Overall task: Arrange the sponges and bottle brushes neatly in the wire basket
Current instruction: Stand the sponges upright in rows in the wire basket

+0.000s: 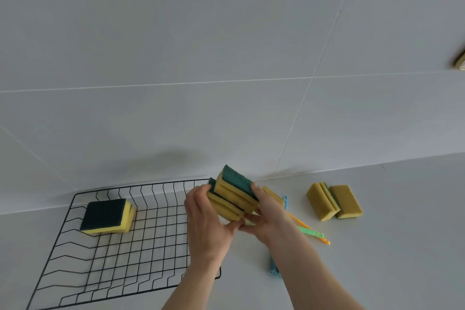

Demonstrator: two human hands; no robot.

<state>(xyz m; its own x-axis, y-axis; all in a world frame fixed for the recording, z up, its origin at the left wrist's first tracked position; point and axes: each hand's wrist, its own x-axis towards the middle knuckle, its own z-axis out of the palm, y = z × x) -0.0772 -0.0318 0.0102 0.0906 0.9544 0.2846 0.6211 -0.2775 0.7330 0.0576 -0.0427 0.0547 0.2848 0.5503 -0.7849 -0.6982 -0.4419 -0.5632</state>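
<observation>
Beside both hands (pixel 234 219), brush handles (pixel 310 233) and two sponges (pixel 333 201) lie.

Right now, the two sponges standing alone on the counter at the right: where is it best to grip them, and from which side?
Take the pair of sponges together from above, fingers on the two outer yellow faces, squeezing inward. They stand on edge, side by side and touching, so the broad faces are free and one pinch would likely lift both. Both hands are full with another stack.

The wire basket (pixel 105 254) ran off the lower edge, its right side hidden behind the left hand (pixel 206 229). The right hand (pixel 269 216) and forearm covered most of the bottle brushes (pixel 310 233). A brass-coloured object (pixel 460 61) was cut by the right edge, unidentifiable.
</observation>
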